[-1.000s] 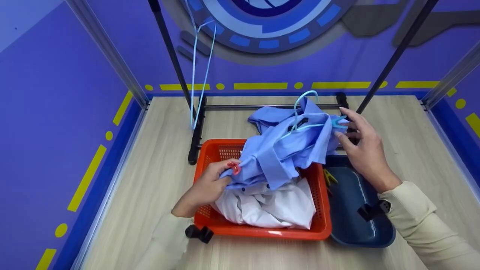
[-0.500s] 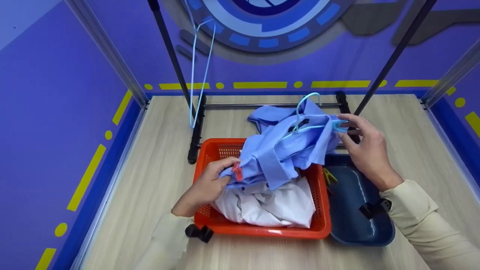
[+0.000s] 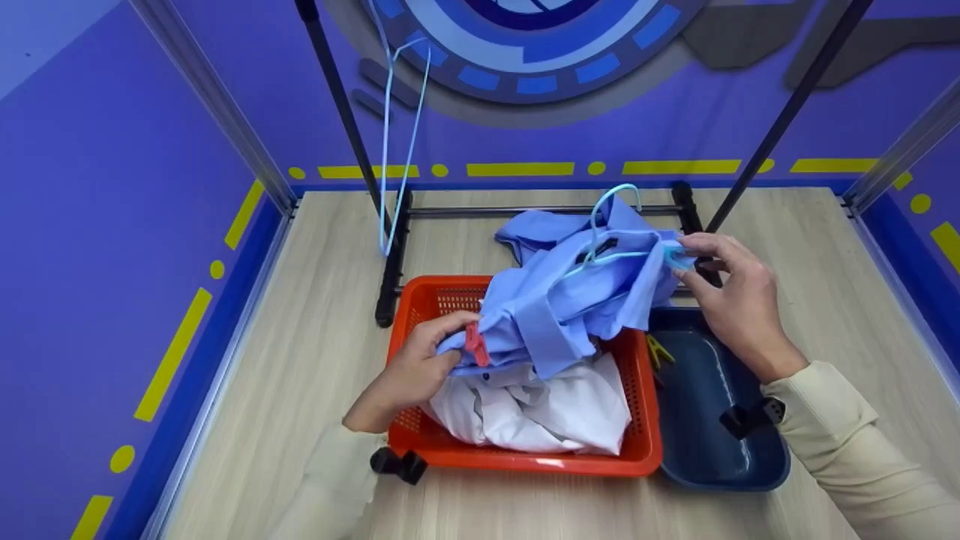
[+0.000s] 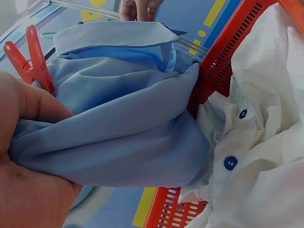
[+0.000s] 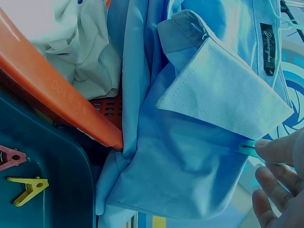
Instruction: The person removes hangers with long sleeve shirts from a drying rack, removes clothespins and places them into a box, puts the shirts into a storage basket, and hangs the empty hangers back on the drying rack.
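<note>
The fingers of the right hand [image 3: 739, 292] had closed in from a wider spread and now pinched a turquoise plastic clothes clip [image 3: 679, 257] at the 2 o'clock end of a light-blue cloth shirt [image 3: 570, 300]. The left hand [image 3: 421, 367] gripped a fold at the shirt's 8 o'clock end, its fingers narrow round the cloth. Beside them, a red plastic clothes clip [image 3: 475, 345] had turned so that its length ran toward roughly 6 o'clock. The shirt had barely shifted, so the work seemed to be at the stage of settling the clips; how firmly the turquoise one bit could not be told behind the fingers.

The shirt's long axis ran from 8 to 2 o'clock, with a pale-blue wire hanger [image 3: 619, 258] inside it, hook rising toward 12 o'clock. It sat over the 12 o'clock part of a red-orange perforated plastic basket [image 3: 495, 460], above a crumpled white cloth garment [image 3: 547, 412], and reached past the rim toward 1 o'clock. Farther out, a dark-blue plastic tray [image 3: 697, 412] lay at 4 o'clock, and a second pale-blue wire hanger [image 3: 386, 127] hung at 11 o'clock.
</note>
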A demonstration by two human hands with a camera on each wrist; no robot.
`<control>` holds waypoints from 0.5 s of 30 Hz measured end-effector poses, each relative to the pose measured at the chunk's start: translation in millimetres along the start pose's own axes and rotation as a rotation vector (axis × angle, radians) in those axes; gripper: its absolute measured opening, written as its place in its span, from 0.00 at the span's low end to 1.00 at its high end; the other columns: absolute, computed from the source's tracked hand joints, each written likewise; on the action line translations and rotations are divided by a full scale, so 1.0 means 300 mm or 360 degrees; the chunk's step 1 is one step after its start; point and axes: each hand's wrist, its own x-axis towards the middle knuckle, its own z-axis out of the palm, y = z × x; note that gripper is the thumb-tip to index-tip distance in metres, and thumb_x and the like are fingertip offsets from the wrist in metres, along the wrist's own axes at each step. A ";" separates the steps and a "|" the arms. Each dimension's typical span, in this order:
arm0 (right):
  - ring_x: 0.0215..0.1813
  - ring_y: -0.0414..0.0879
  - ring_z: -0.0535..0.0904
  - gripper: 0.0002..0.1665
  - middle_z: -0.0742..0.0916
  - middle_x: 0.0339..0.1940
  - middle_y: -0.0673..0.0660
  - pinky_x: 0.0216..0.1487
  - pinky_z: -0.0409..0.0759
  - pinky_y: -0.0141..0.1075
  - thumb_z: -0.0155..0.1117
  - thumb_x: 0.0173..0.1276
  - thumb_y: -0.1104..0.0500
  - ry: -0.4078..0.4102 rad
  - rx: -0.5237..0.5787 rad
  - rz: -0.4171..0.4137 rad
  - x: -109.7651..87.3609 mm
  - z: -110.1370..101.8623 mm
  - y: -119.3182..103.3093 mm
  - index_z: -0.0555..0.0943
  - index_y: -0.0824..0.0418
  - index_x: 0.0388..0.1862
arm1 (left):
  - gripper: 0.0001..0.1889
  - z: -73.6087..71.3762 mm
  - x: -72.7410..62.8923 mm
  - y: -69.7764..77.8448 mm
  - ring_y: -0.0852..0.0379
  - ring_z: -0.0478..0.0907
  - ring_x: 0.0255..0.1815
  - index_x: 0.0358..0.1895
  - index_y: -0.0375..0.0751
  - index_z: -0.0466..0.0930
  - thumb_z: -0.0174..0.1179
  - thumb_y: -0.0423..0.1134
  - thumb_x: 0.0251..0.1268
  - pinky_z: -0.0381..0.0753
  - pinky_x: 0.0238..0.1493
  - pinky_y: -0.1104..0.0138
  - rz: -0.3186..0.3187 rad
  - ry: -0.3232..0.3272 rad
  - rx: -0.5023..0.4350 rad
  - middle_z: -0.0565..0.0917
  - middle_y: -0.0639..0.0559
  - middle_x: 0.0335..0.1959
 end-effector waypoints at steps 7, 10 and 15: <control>0.49 0.21 0.71 0.19 0.85 0.53 0.56 0.47 0.67 0.15 0.69 0.59 0.69 0.0017 0.0003 -0.0025 -0.003 -0.002 0.002 0.83 0.60 0.51 | 0.26 0.000 0.000 -0.001 0.52 0.75 0.53 0.58 0.36 0.75 0.43 0.17 0.57 0.72 0.63 0.63 -0.0004 -0.0005 0.0012 0.80 0.42 0.52; 0.47 0.21 0.73 0.20 0.86 0.50 0.57 0.47 0.68 0.13 0.70 0.58 0.70 0.0031 0.0013 -0.0041 -0.007 -0.001 0.003 0.84 0.60 0.50 | 0.25 0.000 -0.002 0.000 0.52 0.75 0.53 0.58 0.36 0.75 0.43 0.17 0.58 0.72 0.63 0.63 -0.0013 -0.0008 0.0007 0.80 0.42 0.52; 0.42 0.20 0.73 0.21 0.87 0.43 0.58 0.46 0.69 0.12 0.71 0.55 0.71 0.0067 0.0016 -0.0056 -0.015 0.000 0.001 0.86 0.60 0.48 | 0.26 0.002 -0.004 -0.002 0.52 0.75 0.53 0.58 0.38 0.75 0.43 0.18 0.58 0.73 0.63 0.61 -0.0042 -0.0009 0.0009 0.80 0.43 0.52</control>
